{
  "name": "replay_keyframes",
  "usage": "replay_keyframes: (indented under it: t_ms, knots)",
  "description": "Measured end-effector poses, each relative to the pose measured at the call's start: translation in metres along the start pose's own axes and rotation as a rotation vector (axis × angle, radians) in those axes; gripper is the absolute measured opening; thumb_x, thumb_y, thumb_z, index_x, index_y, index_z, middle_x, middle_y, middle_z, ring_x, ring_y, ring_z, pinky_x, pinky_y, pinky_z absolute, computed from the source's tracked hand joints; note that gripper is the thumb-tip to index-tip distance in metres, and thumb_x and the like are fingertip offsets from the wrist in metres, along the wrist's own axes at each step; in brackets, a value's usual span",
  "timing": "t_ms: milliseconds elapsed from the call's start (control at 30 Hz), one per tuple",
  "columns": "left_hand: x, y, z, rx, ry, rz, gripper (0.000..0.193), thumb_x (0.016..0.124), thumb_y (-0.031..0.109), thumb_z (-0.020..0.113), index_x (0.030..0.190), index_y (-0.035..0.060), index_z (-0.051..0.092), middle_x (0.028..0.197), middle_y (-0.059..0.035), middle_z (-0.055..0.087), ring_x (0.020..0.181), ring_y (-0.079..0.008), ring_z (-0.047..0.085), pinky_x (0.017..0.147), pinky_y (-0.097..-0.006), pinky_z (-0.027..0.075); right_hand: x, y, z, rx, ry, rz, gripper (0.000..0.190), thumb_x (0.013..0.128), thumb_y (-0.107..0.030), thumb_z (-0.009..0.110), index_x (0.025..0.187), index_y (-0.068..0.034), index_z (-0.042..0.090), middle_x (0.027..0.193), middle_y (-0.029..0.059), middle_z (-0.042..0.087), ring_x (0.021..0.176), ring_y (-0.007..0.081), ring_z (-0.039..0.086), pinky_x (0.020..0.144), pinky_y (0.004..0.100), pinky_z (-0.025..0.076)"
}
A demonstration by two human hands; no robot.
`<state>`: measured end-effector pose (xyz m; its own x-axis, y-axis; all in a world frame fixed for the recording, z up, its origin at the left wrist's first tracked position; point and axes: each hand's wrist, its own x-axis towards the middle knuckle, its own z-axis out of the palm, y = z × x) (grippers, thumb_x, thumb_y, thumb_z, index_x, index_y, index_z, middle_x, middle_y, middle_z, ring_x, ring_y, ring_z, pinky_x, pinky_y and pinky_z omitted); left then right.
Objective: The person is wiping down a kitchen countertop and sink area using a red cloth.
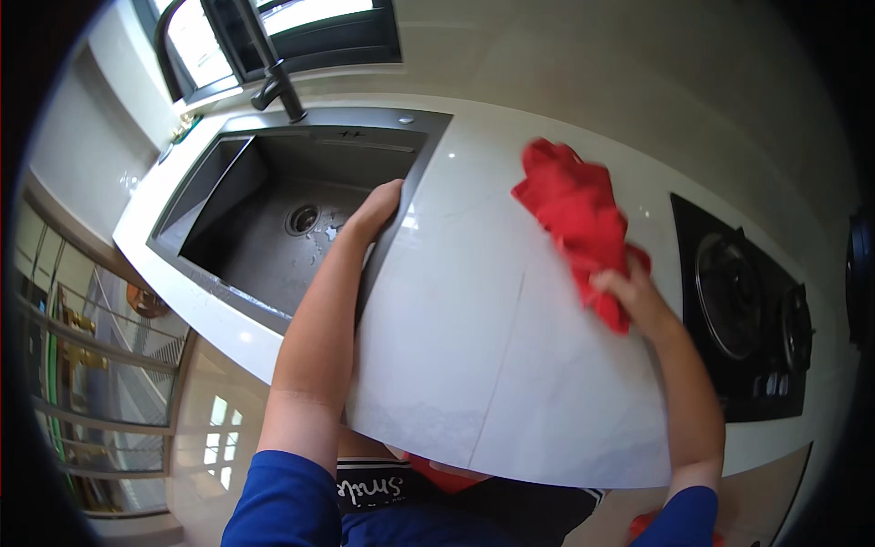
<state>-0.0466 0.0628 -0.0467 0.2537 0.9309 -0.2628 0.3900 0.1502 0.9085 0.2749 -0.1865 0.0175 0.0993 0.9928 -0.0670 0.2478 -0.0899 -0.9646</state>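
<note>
My right hand (632, 294) is closed around the lower end of a bunched red cloth (574, 205). The cloth stretches from it across the white countertop (444, 328) and looks slightly blurred. My left hand (378, 207) rests at the right rim of a dark grey sink (260, 225). Its fingers are mostly hidden, so their grip on the rim is unclear. Water drops lie around the drain (303, 219) on the sink's floor.
Behind the sink a dark faucet (279, 89) rises before a window (314, 34). A black glass gas hob (742, 314) is set into the counter at right. Below left, a glazed door or window (109, 383) shows things beyond. A thin line crosses the countertop.
</note>
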Motion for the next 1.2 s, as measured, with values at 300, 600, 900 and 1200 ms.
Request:
replay_keyframes:
  t_ms: [300, 600, 900, 1200]
  knots:
    - [0.018, -0.007, 0.004, 0.022, 0.027, 0.038, 0.032, 0.087, 0.018, 0.049, 0.105, 0.0053, 0.072, 0.103, -0.0154, 0.071, 0.089, -0.0298, 0.069, 0.069, -0.0424, 0.056, -0.066, -0.043, 0.107, -0.498, -0.890, -0.462, 0.051, 0.075, -0.033, 0.075, 0.119, -0.008, 0.064, 0.095, 0.0164, 0.069, 0.092, 0.0351, 0.067, 0.083, 0.0388, 0.051]
    - [0.029, -0.018, -0.001, 0.210, 0.029, 0.127, 0.037, 0.083, 0.011, 0.050, 0.113, 0.0017, 0.071, 0.112, -0.0242, 0.068, 0.108, -0.0337, 0.066, 0.094, -0.0384, 0.049, 0.022, -0.070, 0.174, -0.684, -0.567, -0.307, 0.044, 0.075, -0.033, 0.071, 0.111, -0.009, 0.065, 0.094, 0.0181, 0.070, 0.085, 0.0351, 0.069, 0.077, 0.0431, 0.054]
    - [0.028, 0.002, 0.002, -0.052, 0.119, -0.020, 0.064, 0.094, 0.049, 0.046, 0.116, -0.0092, 0.064, 0.109, -0.0280, 0.067, 0.104, -0.0373, 0.067, 0.090, -0.0413, 0.050, 0.192, -0.027, 0.128, -0.498, 0.087, -0.365, 0.036, 0.088, -0.025, 0.058, 0.114, -0.001, 0.063, 0.102, 0.0173, 0.070, 0.096, 0.0279, 0.066, 0.088, 0.0369, 0.047]
    - [0.019, -0.001, -0.006, 0.212, -0.131, 0.148, 0.098, 0.084, 0.068, 0.055, 0.141, -0.0102, 0.041, 0.138, -0.0310, 0.050, 0.129, -0.0369, 0.051, 0.104, -0.0401, 0.043, 0.208, 0.007, 0.028, -0.512, 0.300, -0.211, 0.036, 0.090, -0.028, 0.055, 0.112, 0.000, 0.063, 0.100, 0.0151, 0.070, 0.094, 0.0276, 0.065, 0.087, 0.0356, 0.047]
